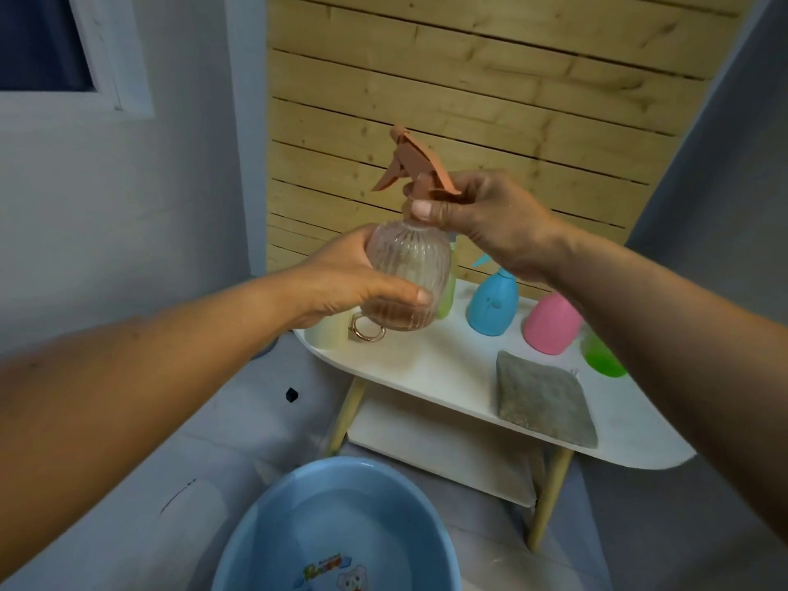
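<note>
A white bench (447, 368) stands against a slatted wooden wall (469, 78), a blue basin (273, 505) of water on the floor before it. On its top lie a grey cloth (543, 398) and 3 bottles: blue (490, 305), pink (552, 324) and green (601, 356). In the air above the bench's left end, 2 bare hands hold a clear ribbed spray bottle (409, 266) with a terracotta trigger head (420, 164) — the left hand (341, 283) has its fingers (409, 296) wrapped round the rounded body, while the right hand (490, 223) pinches the collar just under the trigger.
</note>
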Demonstrator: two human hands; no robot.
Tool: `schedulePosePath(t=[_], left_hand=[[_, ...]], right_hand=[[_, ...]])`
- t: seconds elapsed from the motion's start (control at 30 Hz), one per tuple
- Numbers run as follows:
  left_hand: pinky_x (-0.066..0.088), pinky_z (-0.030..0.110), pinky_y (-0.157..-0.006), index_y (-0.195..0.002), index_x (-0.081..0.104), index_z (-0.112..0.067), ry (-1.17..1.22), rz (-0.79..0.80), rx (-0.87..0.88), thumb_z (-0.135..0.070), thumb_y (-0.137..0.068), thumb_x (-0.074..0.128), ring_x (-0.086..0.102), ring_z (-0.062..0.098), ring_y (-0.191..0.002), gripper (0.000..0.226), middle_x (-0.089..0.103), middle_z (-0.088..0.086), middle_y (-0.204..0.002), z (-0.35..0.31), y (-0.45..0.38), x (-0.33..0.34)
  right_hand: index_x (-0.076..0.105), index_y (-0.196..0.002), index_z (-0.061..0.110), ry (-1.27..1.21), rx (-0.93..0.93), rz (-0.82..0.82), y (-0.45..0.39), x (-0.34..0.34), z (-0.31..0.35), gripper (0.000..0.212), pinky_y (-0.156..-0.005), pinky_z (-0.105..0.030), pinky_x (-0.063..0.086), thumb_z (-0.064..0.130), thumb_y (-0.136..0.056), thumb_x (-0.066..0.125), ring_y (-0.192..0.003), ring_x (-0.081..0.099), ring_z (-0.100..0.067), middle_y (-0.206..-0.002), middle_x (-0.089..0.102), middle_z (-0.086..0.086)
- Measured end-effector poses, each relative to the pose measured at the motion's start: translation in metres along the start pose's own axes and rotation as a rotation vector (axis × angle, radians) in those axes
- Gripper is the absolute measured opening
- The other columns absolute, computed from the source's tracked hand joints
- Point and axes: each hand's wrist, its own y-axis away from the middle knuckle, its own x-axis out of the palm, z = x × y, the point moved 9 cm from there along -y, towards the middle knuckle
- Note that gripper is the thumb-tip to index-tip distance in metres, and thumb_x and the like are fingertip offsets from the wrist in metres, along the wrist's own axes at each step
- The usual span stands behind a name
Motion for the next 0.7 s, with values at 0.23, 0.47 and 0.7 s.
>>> schedulePosePath(t=[0.23, 0.47, 0.7], left_hand=[[0.051, 0.017, -0.068, -0.132, 0.049, -0.027, -0.077, -0.264, 0.072, -0.031, -0.056, 0.100, 0.062, 0.005, -0.105, 0.091, 0.063, -0.011, -0.117, -0.010, -0.042, -0.034], [0.058, 0.023, -0.075, -0.097, 0.060, -0.034, -0.086, -0.302, 0.153, -0.022, -0.067, 0.095, 0.064, 0.003, -0.093, 0.048, 0.067, -0.009, -0.101, -0.014, -0.093, -0.041], [0.061, 0.041, -0.088, -0.127, 0.060, -0.028, -0.140, -0.244, 0.047, -0.048, -0.045, 0.098, 0.064, 0.017, -0.111, 0.093, 0.068, -0.004, -0.118, 0.040, -0.161, -0.071]], right_hand=[[0.068, -0.115, 0.022, 0.382, 0.080, 0.024, -0.045, -0.038, 0.051, 0.039, -0.092, -0.039, 0.059, 0.044, -0.084, 0.077, -0.102, 0.068, -0.016, -0.111, 0.071, 0.000], [0.076, -0.103, 0.012, 0.608, 0.070, -0.138, -0.123, -0.036, 0.047, 0.027, -0.064, -0.024, 0.051, 0.029, -0.083, 0.081, -0.084, 0.068, -0.014, -0.093, 0.074, -0.002], [0.078, -0.099, 0.017, 0.571, 0.100, -0.178, -0.189, -0.029, -0.018, 0.027, -0.065, -0.028, 0.052, 0.032, -0.079, 0.086, -0.078, 0.067, -0.015, -0.083, 0.072, 0.002]])
